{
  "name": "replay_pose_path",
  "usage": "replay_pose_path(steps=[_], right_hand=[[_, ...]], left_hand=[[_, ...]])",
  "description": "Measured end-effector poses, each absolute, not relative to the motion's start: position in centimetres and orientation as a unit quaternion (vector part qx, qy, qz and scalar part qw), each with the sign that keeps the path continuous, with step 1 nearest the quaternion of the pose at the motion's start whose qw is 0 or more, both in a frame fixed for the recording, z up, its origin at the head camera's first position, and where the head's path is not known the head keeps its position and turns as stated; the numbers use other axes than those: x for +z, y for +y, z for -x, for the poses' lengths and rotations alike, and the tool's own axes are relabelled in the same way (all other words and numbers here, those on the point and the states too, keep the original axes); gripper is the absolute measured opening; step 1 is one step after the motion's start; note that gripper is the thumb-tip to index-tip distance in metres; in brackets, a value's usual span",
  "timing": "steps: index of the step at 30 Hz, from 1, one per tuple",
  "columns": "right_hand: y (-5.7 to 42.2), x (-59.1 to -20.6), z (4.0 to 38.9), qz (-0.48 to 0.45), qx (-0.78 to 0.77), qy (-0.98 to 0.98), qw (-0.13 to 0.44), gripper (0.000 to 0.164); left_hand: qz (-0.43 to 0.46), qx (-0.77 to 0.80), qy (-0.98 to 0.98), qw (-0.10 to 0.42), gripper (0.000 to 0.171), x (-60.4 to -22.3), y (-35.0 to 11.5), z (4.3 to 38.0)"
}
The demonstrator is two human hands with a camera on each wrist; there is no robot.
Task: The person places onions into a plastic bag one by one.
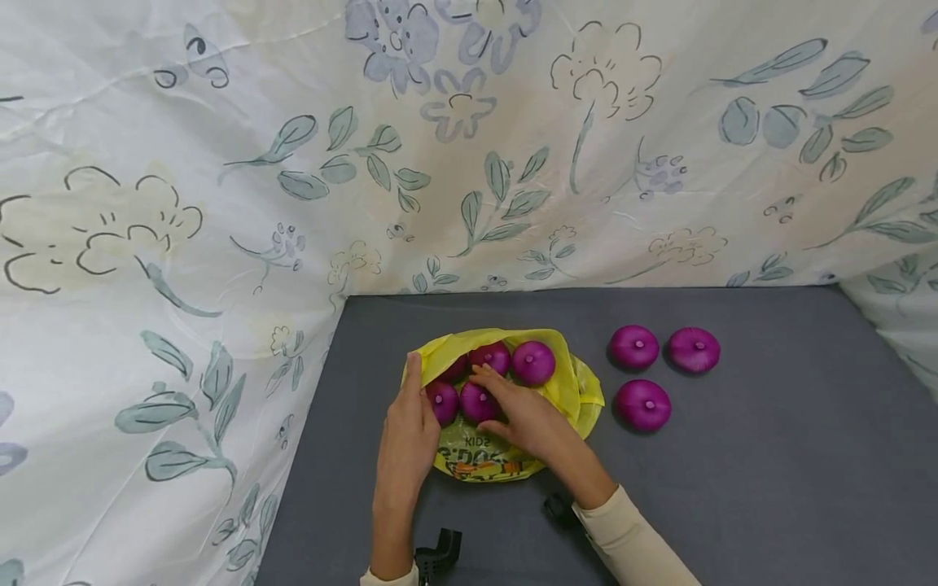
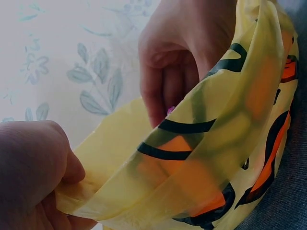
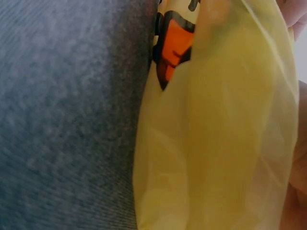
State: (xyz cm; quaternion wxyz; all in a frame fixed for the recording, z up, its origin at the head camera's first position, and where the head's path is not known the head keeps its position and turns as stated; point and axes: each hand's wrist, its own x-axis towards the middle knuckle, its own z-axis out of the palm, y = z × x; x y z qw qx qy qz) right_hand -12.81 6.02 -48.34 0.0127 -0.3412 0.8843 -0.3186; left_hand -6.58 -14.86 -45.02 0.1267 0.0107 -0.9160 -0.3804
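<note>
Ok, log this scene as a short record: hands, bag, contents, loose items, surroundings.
Left hand: grips the bag's left rim
Right hand: in the bag's mouth, fingers over the contents; grip unclear
Bag: yellow bag, open, orange and dark print
Contents: purple onions, at least five visible
Loose items: three more purple onions, right of the bag
Surroundings: dark grey table, floral cloth behind

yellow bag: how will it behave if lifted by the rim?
Likely floppy: the yellow bag looks thin, creased and partly see-through. It may sag under the several purple onions inside. Those look round and loose, so they'd probably roll together and tilt it.
</note>
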Motion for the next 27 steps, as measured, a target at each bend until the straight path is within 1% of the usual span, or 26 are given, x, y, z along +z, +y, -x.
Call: replay_pose_path(steps=[7,14,21,27], right_hand=[[6.3,-48.0,12.6,0.339,-0.313,0.887,0.013,0.077],[6.5,-47.7,12.5,0.331,-0.313,0.890,0.022,0.076],[7.0,-47.1,12.4,0.332,-0.325,0.885,-0.004,0.074],[7.4,-46.7,12.3,0.330,-0.325,0.886,-0.023,0.071]], left_hand=[[-0.002,-0.373,-0.917,0.139,0.063,-45.1,-14.9,6.6],[-0.004,-0.376,-0.917,0.135,0.063,-45.0,-14.8,6.5],[-0.003,-0.377,-0.916,0.138,0.063,-45.1,-14.7,6.6],[-0.007,-0.383,-0.915,0.127,0.064,-45.0,-14.7,6.7]])
